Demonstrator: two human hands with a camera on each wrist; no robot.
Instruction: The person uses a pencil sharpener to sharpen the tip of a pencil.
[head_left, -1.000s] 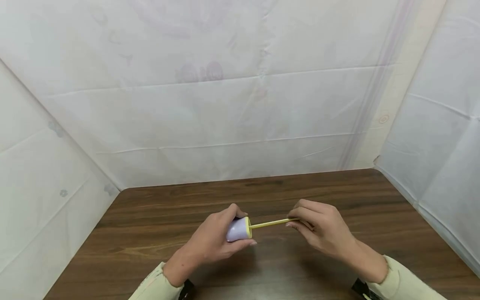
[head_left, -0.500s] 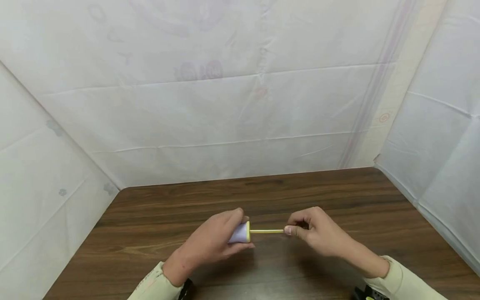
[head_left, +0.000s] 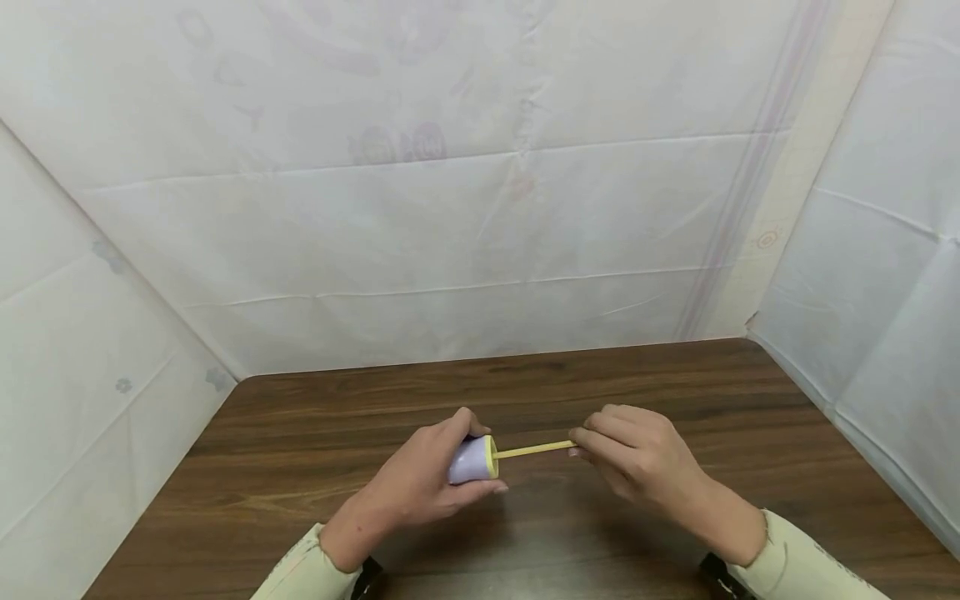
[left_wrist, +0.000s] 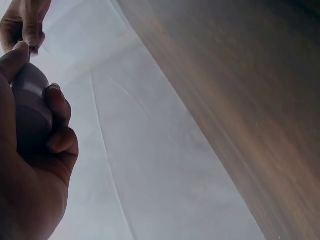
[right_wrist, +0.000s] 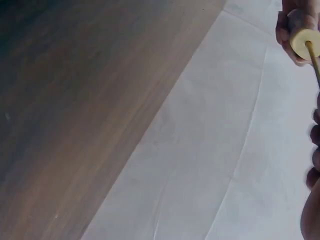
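The left hand (head_left: 420, 475) grips a lavender, yellow-ended barrel (head_left: 468, 463), thumb and fingers curled round its sides. The right hand (head_left: 643, 457) pinches the far end of a thin yellow rod (head_left: 534, 450) that comes out of the barrel's yellow face. Half a second ago the rod lay level; now it slants up toward the right hand, which has rolled over, fingers uppermost. Both things are above the wooden tabletop (head_left: 352, 408).

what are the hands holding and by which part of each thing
The left hand grips the lavender object around its sides; the right hand pinches the thin yellow stick toward the end away from that object.
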